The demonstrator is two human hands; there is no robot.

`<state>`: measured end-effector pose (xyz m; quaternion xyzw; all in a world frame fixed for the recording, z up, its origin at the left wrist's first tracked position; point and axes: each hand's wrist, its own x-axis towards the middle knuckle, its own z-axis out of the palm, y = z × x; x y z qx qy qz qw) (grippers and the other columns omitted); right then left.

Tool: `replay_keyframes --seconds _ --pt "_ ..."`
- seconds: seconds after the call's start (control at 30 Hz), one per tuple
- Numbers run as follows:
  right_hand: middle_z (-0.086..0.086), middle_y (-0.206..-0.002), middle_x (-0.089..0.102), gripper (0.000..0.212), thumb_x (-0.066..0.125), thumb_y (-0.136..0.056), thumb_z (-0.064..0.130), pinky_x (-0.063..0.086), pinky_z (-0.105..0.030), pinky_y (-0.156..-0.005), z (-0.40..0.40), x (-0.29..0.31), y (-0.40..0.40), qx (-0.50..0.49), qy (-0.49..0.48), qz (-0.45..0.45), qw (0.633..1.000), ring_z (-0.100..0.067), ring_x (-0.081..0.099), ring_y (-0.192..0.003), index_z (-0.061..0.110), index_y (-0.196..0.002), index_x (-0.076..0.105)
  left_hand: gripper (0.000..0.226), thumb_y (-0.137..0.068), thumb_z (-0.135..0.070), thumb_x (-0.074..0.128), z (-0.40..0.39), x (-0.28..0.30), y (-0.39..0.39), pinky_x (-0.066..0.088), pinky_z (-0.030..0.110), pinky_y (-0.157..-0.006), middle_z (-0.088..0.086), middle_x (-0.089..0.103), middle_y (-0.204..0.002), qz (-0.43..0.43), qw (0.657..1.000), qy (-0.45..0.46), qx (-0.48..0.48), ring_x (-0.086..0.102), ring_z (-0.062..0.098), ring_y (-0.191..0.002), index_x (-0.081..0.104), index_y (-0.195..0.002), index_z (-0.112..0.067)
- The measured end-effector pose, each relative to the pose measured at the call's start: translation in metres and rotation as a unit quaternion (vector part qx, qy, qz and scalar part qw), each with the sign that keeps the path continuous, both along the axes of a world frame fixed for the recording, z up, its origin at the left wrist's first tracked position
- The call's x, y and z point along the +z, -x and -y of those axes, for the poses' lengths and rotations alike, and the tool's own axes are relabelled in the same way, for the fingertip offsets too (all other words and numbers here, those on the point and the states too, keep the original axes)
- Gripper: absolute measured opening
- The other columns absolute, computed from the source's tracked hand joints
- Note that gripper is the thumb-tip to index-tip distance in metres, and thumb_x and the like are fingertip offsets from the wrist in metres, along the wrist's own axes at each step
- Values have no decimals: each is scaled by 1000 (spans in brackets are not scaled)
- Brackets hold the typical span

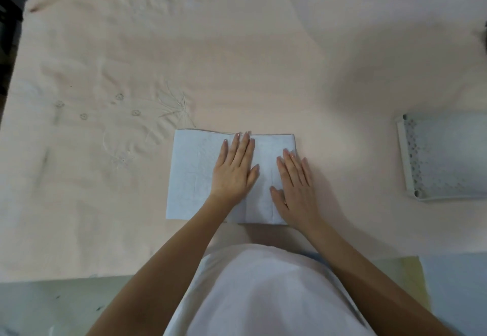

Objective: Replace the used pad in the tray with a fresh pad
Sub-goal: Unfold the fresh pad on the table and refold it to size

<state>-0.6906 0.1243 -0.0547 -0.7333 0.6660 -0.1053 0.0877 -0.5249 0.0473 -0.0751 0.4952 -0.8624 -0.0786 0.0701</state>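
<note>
A folded pale blue pad (195, 175) lies flat on the pink sheet (237, 59) of the bed, straight in front of the person, and both hands press down on it with fingers stretched out and nothing grasped in either grip. The left hand (234, 169) rests palm-down near the pad's middle, its fingertips reaching the far edge, while the right hand (296, 188) lies flat just beside it over the pad's right part. The white tray (411, 161), with a perforated wall, sits well apart at the right edge of the view.
</note>
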Motion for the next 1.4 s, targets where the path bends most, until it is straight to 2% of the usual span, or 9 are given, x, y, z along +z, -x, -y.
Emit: replay_keyframes --seconds 0.17,0.33,0.43,0.53,0.6,0.73,0.97,1.2,1.4 --pt "-14 -153 29 54 29 -97 26 4 -36 -120 44 15 -16 -14 23 -11 1000 -26 23 -144 2 -144 35 63 -97 -42 32 4 -1 -4 14 46 -118 14 26 -154 -16 1000 -2 -5 20 28 -144 31 -146 -2" --pt "-14 -153 30 54 28 -98 28 21 -47 -115 75 -9 -19 -15 -15 -72 997 -28 24 -143 2 -145 35 66 -97 -44 29 9 -1 -10 13 46 -118 16 25 -154 -6 1000 4 12 19 29 -144 31 -145 2" --pt "-14 -153 29 55 25 -99 30 22 -48 -115 71 -21 -18 -11 -21 -82 996 -29 23 -144 2 -146 31 63 -98 -41 28 8 3 -11 14 46 -118 17 27 -153 -7 999 25 34 21 29 -144 32 -145 2" --pt "-15 -153 29 54 27 -99 28 20 -48 -116 67 -25 -20 -24 -14 -72 997 -29 23 -144 1 -145 32 56 -100 -34 31 0 6 -5 21 46 -116 18 30 -151 -15 998 59 -34 25 30 -142 34 -144 0" --pt "-16 -153 28 54 26 -99 27 19 -48 -116 66 -25 -21 -28 -12 -65 997 -29 22 -144 0 -145 32 55 -100 -32 30 -4 2 -1 23 47 -115 20 30 -151 -16 997 46 -53 25 31 -142 34 -144 2" --pt "-16 -154 25 54 26 -98 26 18 -49 -117 66 -24 -20 -26 -20 -49 998 -29 19 -145 2 -146 30 62 -100 -39 28 -2 -8 -4 20 45 -117 21 25 -153 3 1000 2 6 21 32 -144 31 -144 5" --pt "-16 -153 29 55 31 -95 25 22 -46 -115 68 -26 -17 -56 -7 -28 998 -29 24 -143 3 -145 34 62 -98 -38 28 0 -6 -2 18 43 -118 18 23 -155 -23 999 -19 24 18 28 -145 29 -146 3" --pt "-15 -153 29 58 26 -96 32 22 -43 -116 106 -22 -12 -33 -15 -68 997 -27 25 -143 3 -146 32 62 -97 -36 28 32 -3 2 15 41 -119 20 28 -152 -35 998 -28 42 22 30 -144 32 -144 5" --pt "-14 -157 16 63 14 -97 37 14 -42 -119 126 -14 -8 -33 -33 -105 993 -26 12 -147 3 -149 20 62 -98 -39 25 51 -1 0 6 39 -120 14 22 -156 -28 998 -46 44 15 26 -146 27 -147 -1"
